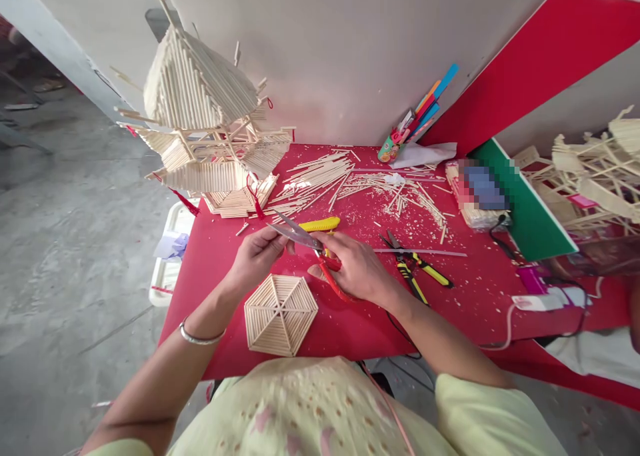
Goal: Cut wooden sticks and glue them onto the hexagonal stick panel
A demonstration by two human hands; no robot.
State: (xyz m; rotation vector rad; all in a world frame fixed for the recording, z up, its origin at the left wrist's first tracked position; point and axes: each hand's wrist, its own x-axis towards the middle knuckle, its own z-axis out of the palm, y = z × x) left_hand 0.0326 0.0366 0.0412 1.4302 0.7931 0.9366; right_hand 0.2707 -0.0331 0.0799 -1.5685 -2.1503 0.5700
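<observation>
My right hand (pixel 361 266) is wrapped round the red handles of a pair of scissors (pixel 300 235), whose metal blades are apart and point left. My left hand (pixel 257 257) is closed in a pinch beside the blade tips; what its fingers hold is too small to make out. Below both hands a hexagonal panel of thin wooden sticks (pixel 281 315) lies flat on the red table (pixel 345 336). Just beyond the scissors lies a yellow utility knife (pixel 320 225), partly hidden by my right hand.
A stick-built pagoda model (pixel 200 109) stands at the back left. Loose sticks (pixel 320 176) and chips are scattered across the back. Black-and-yellow pliers (pixel 413 263) lie to the right, near a pen cup (pixel 390 148), a green board (pixel 525 203) and a power strip (pixel 537 301).
</observation>
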